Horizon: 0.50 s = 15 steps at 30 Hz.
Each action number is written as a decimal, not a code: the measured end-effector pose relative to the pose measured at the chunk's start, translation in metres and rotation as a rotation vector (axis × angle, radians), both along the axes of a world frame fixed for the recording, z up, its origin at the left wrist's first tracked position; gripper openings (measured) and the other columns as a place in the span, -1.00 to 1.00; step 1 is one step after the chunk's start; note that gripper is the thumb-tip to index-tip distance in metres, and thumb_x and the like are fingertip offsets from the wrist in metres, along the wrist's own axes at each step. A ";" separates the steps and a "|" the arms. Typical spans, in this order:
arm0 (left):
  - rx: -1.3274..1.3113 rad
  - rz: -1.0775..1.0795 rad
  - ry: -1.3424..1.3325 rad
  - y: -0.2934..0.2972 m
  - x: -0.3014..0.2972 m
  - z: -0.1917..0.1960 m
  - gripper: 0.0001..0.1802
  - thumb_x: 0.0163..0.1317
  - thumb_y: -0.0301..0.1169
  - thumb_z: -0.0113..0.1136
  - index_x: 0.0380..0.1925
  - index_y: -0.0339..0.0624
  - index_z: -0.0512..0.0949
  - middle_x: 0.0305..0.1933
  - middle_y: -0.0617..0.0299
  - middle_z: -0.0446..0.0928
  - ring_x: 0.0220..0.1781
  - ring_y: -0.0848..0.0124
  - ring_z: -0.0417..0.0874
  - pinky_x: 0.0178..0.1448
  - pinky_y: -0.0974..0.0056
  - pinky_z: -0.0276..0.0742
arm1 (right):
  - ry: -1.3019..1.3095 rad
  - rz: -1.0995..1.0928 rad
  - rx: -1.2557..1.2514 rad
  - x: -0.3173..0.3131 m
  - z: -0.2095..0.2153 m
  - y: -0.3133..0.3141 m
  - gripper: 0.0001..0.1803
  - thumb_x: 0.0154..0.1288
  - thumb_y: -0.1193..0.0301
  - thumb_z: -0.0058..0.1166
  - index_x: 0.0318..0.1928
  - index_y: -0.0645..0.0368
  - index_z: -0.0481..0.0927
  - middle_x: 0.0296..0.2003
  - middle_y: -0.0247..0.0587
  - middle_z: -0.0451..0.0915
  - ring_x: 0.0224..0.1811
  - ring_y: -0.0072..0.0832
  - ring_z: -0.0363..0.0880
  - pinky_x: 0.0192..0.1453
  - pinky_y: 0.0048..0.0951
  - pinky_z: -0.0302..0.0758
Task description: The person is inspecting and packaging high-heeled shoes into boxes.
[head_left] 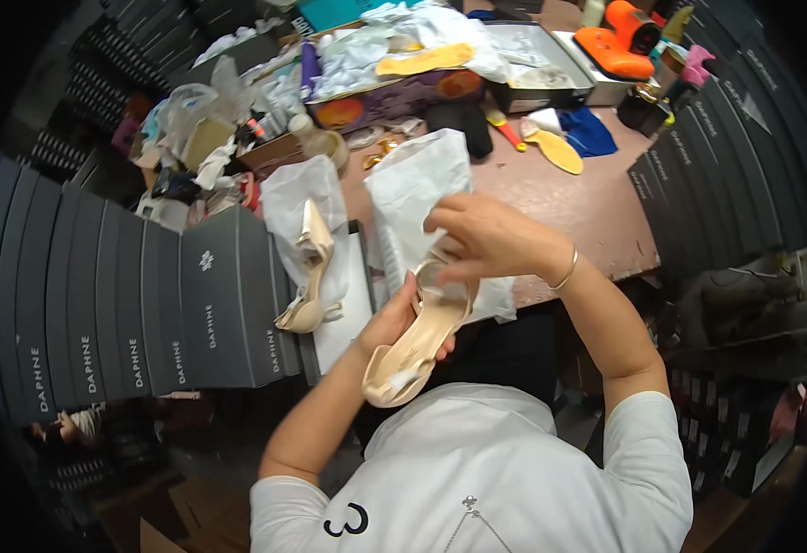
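Note:
A beige pump with an open side (pixel 404 359) rests in my left hand (pixel 394 323), whose fingers wrap round its middle from below, toe toward me. White stuffing shows inside its toe. My right hand (pixel 491 235) is over the heel end, slightly blurred, fingers bent and thumb apart from them. I see nothing held between them. The matching beige pump (pixel 309 276) lies on its side to the left, on white tissue paper (pixel 304 195) over an open shoebox (pixel 344 295). Another sheet of white paper (pixel 413 189) is spread just beyond my hands.
Dark shoeboxes (pixel 210 304) line the left, and more stacked boxes (pixel 707 175) stand at right. Across the pink table (pixel 597 207) lie yellow insoles (pixel 555 152), a blue cloth (pixel 590 132) and a box of crumpled paper (pixel 394 101). An orange device (pixel 617 46) stands far right.

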State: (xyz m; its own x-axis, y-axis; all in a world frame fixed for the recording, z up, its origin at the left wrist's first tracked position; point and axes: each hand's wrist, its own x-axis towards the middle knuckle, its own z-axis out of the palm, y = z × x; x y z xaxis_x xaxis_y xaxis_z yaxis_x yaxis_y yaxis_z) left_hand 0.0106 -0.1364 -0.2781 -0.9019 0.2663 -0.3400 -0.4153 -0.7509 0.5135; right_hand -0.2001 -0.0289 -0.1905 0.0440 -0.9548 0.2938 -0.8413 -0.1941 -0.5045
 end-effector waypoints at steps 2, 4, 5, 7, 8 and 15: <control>0.044 0.366 -0.043 0.009 0.009 0.006 -0.09 0.32 0.34 -0.51 0.18 -0.29 0.32 -0.04 -0.02 0.53 -0.31 0.28 0.64 -0.38 0.32 0.70 | 0.074 -0.079 -0.280 0.017 -0.003 -0.012 -0.64 -0.02 0.36 0.31 -0.18 0.13 0.53 -0.27 -0.25 0.55 -0.22 -0.21 0.53 -0.15 -0.26 0.43; -0.035 0.612 -0.108 0.021 0.007 0.025 -0.10 0.29 0.40 -0.52 -0.04 -0.25 0.43 -0.41 0.07 0.55 -0.49 0.35 0.64 -0.44 0.33 0.63 | -0.066 -0.085 -0.168 0.042 -0.021 -0.007 -0.67 -0.02 0.45 0.31 -0.19 0.11 0.54 -0.25 -0.27 0.56 -0.20 -0.23 0.52 -0.12 -0.30 0.41; -0.005 0.654 -0.111 0.025 0.008 0.024 -0.10 0.28 0.40 -0.52 -0.05 -0.24 0.43 -0.40 0.08 0.55 -0.48 0.35 0.63 -0.43 0.32 0.63 | 0.011 -0.048 -0.156 0.055 -0.029 -0.009 -0.72 -0.03 0.47 0.29 -0.24 0.10 0.54 -0.27 -0.29 0.55 -0.24 -0.28 0.51 -0.15 -0.33 0.40; 0.025 0.699 -0.101 0.030 0.015 0.021 -0.11 0.26 0.43 -0.52 -0.06 -0.20 0.41 -0.37 0.08 0.54 -0.47 0.37 0.62 -0.41 0.30 0.61 | 0.175 -0.152 -0.200 0.076 -0.044 -0.017 -0.76 0.00 0.48 0.23 -0.26 0.08 0.52 -0.35 -0.30 0.53 -0.30 -0.34 0.49 -0.20 -0.34 0.38; 0.097 0.648 0.069 0.031 0.023 0.002 -0.11 0.28 0.41 -0.52 0.10 -0.18 0.32 -0.14 0.08 0.53 -0.22 0.35 0.64 -0.21 0.26 0.63 | 0.234 -0.201 -0.203 0.082 -0.054 -0.022 -0.78 0.01 0.48 0.20 -0.27 0.07 0.50 -0.38 -0.30 0.52 -0.33 -0.35 0.49 -0.20 -0.35 0.38; -0.024 0.926 -0.137 0.064 0.021 0.020 -0.14 0.36 0.31 -0.54 0.37 -0.17 0.05 0.36 0.09 0.21 0.39 0.26 0.27 0.42 0.15 0.24 | -0.163 -0.346 -0.092 0.116 -0.072 -0.027 -0.75 0.00 0.51 0.17 -0.26 0.17 0.46 -0.40 -0.18 0.51 -0.44 -0.22 0.51 -0.33 -0.24 0.44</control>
